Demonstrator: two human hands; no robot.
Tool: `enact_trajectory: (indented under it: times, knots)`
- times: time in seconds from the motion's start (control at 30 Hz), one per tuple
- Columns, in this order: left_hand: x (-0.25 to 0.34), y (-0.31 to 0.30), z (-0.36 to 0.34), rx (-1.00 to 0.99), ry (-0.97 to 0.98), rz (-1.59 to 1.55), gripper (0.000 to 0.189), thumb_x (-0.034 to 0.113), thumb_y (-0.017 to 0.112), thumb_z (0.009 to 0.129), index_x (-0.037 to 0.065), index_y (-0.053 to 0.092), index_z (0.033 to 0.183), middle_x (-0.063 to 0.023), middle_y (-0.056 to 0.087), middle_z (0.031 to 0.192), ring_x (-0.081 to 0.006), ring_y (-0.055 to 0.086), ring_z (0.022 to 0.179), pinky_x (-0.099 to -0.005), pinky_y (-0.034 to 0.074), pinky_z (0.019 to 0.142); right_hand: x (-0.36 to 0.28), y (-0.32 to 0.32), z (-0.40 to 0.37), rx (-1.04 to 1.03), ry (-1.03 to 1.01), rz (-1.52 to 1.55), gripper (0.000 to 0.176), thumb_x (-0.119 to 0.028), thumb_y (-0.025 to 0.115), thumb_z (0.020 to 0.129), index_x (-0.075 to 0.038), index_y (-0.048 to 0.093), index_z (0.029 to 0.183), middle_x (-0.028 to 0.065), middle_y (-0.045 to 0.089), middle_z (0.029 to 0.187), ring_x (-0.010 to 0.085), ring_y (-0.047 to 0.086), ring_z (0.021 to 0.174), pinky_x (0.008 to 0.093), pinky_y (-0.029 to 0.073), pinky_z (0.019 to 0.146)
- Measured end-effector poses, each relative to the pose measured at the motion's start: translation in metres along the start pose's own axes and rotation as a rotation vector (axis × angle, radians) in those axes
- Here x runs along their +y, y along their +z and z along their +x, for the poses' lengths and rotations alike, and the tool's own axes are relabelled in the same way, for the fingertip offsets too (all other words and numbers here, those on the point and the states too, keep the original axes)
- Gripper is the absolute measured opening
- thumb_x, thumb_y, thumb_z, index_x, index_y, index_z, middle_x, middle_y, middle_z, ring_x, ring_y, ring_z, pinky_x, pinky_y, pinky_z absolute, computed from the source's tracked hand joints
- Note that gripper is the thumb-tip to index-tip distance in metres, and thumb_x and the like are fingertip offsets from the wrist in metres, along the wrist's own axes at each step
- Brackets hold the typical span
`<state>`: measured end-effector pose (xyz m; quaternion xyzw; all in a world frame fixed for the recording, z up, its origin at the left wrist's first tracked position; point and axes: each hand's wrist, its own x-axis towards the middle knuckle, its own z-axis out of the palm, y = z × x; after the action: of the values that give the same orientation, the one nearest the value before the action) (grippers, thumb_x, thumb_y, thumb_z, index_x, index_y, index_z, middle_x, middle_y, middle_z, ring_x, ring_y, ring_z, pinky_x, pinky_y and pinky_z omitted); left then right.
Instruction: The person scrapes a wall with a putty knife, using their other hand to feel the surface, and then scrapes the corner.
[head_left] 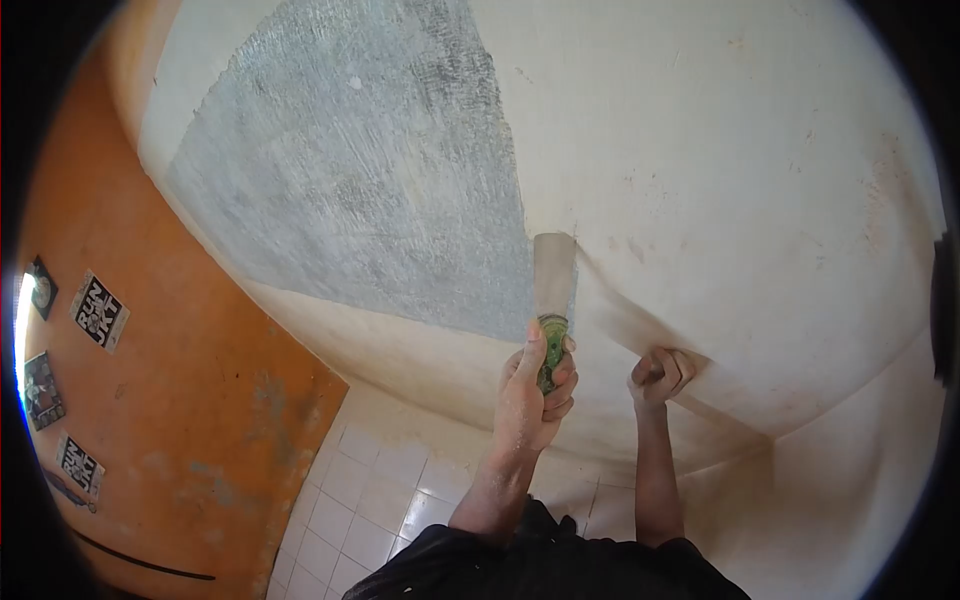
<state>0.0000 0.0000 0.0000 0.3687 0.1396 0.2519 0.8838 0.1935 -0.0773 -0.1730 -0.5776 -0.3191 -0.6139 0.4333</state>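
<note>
My left hand (pixel 533 400) is wrapped round the green handle of a putty knife (pixel 554 278), thumb lying along the handle. Its wide, pale-dusted blade points up and lies over the right edge of a grey patch (pixel 360 190) on the white wall (pixel 690 140). Dust whitens my wrist and fingers. Lower to the right, my right hand (pixel 662 376) is closed in a fist by the wall, its fingers curled; whether anything sits inside them is hidden.
On the left stands an orange surface (pixel 190 330) with several stickers (pixel 98 310) and worn spots. White floor tiles (pixel 365 510) lie below, in front of my dark clothing (pixel 540 570). The wall meets a corner at the lower right.
</note>
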Motion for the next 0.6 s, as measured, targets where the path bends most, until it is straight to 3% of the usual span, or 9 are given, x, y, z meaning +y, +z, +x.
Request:
enact_trajectory:
  times: [0.27,0.37,0.6]
  knots:
    - [-0.008,0.003,-0.003,0.027,-0.02,-0.04,0.04,0.043,0.037,0.099,0.005,0.052,0.096,0.0029,0.039,0.066,-0.0021,0.025,0.043,-0.0164,0.015,0.036,-0.002,-0.007,0.013,-0.015,-0.034,-0.016,0.02,-0.026,0.056,0.091,-0.007,0.053,0.096,0.0072,0.047,0.093,0.0229,0.047,0.083,0.0342,0.041,0.071]
    - [0.003,0.011,0.001,0.019,0.035,0.01,0.04,0.043,0.037,0.099,0.006,0.051,0.095,0.003,0.039,0.066,-0.0022,0.026,0.044,-0.0164,0.016,0.036,-0.002,-0.004,0.008,-0.013,-0.029,-0.011,0.02,-0.026,0.056,0.091,-0.007,0.053,0.097,0.0074,0.047,0.093,0.023,0.047,0.084,0.0342,0.041,0.071]
    - [0.0,0.003,-0.005,0.022,-0.039,-0.045,0.038,0.042,0.037,0.099,0.008,0.052,0.096,0.0038,0.039,0.066,-0.0023,0.026,0.044,-0.0163,0.017,0.035,-0.002,-0.004,0.007,-0.038,-0.041,-0.004,0.022,-0.025,0.058,0.09,-0.005,0.053,0.099,0.0088,0.047,0.096,0.0238,0.047,0.085,0.0357,0.041,0.073]
